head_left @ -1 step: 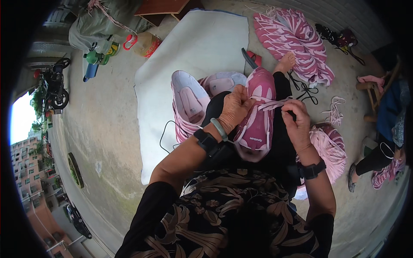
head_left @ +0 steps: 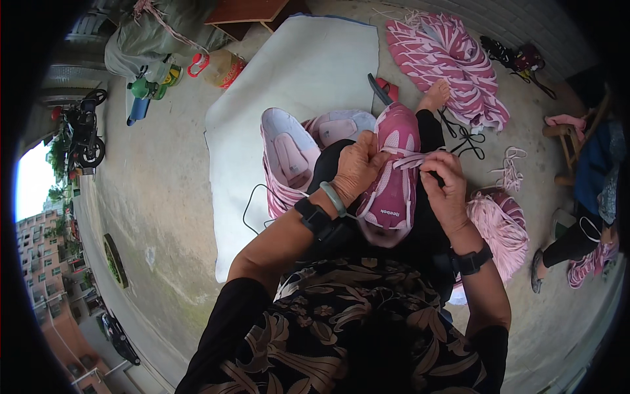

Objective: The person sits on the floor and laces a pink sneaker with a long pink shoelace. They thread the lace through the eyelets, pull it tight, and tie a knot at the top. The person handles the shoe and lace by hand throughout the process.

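Observation:
A dark pink and white shoe upper (head_left: 392, 197) lies across my lap, its rounded toe pointing away from me. My left hand (head_left: 357, 165) grips its left edge near the eyelets, thumb and fingers closed. The underside of that grip is hidden. Pale pink shoelace (head_left: 408, 161) crosses the upper and runs to my right hand (head_left: 447, 187), which pinches the lace between thumb and fingertips just off the upper's right side. Left of my knees stand nested pink uppers (head_left: 286, 154) with pale linings, and another pale-lined upper (head_left: 344, 128) lies beyond.
A white sheet (head_left: 295, 65) covers the ground ahead. Bundled pink uppers (head_left: 446, 65) lie far right, with more bundled uppers (head_left: 499, 226) beside my right forearm. Loose laces (head_left: 510, 169) lie on the concrete. Bottles (head_left: 220, 67) stand far left. Another person's leg (head_left: 567, 243) shows at right.
My right hand has shifted slightly left, closer to the upper, still pinching the lace. My left hand and the upper look the same.

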`<action>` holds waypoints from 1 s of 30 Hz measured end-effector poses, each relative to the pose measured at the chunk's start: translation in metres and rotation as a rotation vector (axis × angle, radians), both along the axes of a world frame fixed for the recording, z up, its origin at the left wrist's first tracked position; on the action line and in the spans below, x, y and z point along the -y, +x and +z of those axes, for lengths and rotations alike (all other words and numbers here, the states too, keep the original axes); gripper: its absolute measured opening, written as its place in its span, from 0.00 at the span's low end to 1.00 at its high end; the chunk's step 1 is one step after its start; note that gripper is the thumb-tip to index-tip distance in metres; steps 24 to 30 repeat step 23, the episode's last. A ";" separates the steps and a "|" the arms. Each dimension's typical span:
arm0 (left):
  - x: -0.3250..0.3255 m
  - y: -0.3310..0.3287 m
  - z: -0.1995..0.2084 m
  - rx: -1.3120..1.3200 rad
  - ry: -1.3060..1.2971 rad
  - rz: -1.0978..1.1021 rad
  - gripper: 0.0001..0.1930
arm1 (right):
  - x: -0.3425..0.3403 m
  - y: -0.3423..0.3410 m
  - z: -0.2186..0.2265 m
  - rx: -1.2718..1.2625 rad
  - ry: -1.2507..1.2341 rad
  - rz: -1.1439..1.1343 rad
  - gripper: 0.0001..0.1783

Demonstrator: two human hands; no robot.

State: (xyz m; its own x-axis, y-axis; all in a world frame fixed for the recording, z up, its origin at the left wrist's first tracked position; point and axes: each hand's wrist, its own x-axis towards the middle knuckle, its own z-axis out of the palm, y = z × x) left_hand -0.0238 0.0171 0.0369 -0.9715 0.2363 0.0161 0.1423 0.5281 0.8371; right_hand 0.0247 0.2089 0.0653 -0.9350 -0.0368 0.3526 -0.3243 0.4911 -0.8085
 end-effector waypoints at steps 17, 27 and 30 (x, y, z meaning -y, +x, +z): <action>-0.003 0.012 0.021 -0.141 -0.668 -0.397 0.23 | 0.051 -0.007 -0.023 0.040 0.303 -0.117 0.27; -0.003 0.008 0.009 -0.053 -0.577 -0.275 0.21 | 0.064 -0.008 -0.029 0.343 0.138 -0.322 0.39; -0.003 0.008 0.009 -0.053 -0.577 -0.275 0.21 | 0.064 -0.008 -0.029 0.343 0.138 -0.322 0.39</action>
